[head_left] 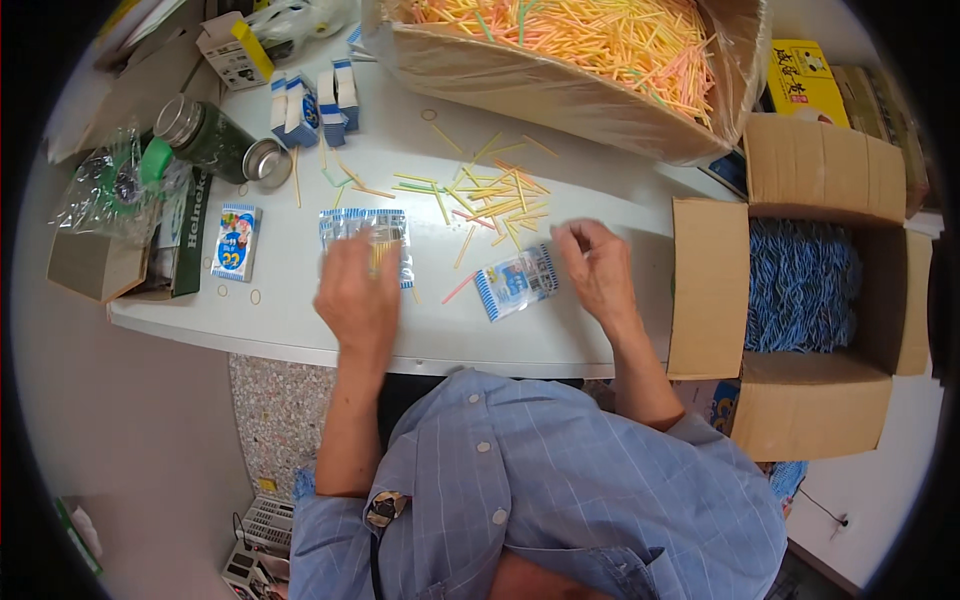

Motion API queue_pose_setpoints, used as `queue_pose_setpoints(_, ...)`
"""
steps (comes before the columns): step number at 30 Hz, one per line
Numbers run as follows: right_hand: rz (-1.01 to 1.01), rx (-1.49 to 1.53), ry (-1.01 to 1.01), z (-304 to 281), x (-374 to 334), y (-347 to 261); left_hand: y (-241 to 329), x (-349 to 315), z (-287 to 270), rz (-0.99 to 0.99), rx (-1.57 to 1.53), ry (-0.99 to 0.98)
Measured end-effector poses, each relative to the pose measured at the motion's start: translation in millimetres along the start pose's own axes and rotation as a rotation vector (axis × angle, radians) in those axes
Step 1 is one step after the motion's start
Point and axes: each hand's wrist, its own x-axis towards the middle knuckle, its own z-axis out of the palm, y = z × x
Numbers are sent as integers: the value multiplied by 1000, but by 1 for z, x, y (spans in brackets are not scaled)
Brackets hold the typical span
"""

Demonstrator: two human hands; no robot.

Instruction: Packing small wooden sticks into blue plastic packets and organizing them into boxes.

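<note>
Left hand [357, 298]: fingers blurred over a striped packet [400, 245]; grip cannot be told. Right hand [602, 275]: fingers curled beside a second packet [516, 283], hold unclear. Loose sticks [500, 195] lie beyond, between both hands' fingers; light edge handling advised.

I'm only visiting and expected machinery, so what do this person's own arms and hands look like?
The left hand and right hand are ungloved, and both forearms are bare, with no watch or cable visible. Sleeves of a blue cloth shirt with thin pale lines end near the elbows.
</note>
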Motion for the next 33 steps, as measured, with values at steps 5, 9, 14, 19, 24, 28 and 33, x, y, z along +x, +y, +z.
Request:
queue_pose_setpoints(5, 196, -49, -37, -5, -32, 24, 79, -24, 32, 225, -258, -211)
queue_pose_setpoints(9, 152, 82, -23, -1, -42, 38, 80, -23, 63, 247, -126, -420)
queue_pose_setpoints(14, 102, 148, -27, 2, -48, 45, 72, -24, 72, 132, -232, -539)
queue_pose_setpoints(19, -41, 124, -44, 3, -47, 31, 66, -29, 72, 280, -272, -402)
queue_pose_setpoints(24, -142, 122, -48, -12, -49, -13, 69, -30, 61, 415, -158, -363)
queue_pose_setpoints(28, -355, 123, -46, -51, -44, -67, 67, -25, 47, 458, -203, -210)
queue_pose_setpoints(33, -615, -252, 146, -125, -1, -121, 61, -29, 42, 199, -725, -237)
